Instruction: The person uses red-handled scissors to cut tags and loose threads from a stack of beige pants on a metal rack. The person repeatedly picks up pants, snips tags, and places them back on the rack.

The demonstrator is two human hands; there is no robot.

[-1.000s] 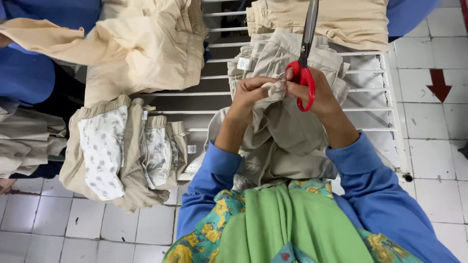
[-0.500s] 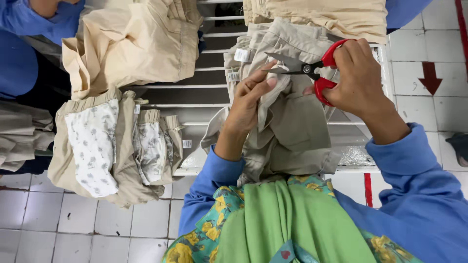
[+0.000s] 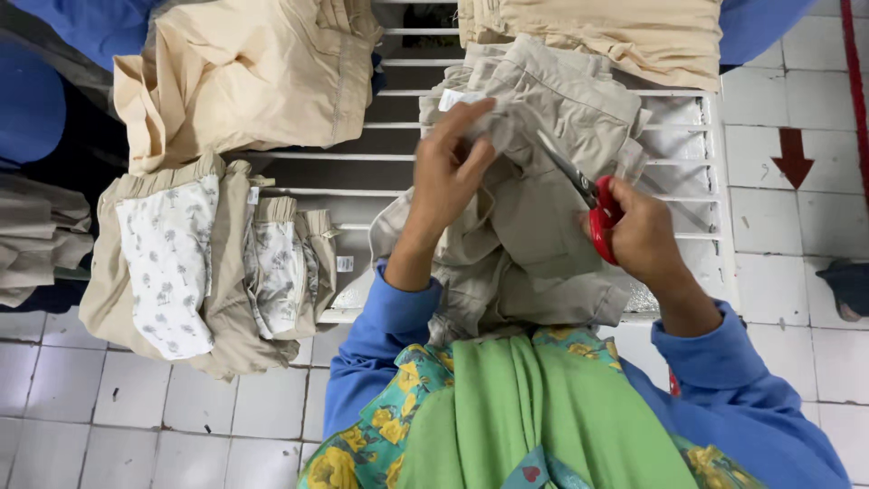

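Even, fairly bright overhead light falls on the scene, with soft shadows under the folded garments at the white slatted surface's (image 3: 543,192) left edge. No glare. The focus is sharp, with slight wide-angle stretching at the corners.

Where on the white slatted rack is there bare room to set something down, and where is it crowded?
Bare slats lie between the cream garment pile and the khaki garment under the left hand; a strip also shows at the rack's right edge. Elsewhere cloth crowds it.

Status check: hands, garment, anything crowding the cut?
Left hand pinching a fold of the beige garment. Right hand holding red-handled scissors, blades at the cloth. More folded garments just behind on the white rack.
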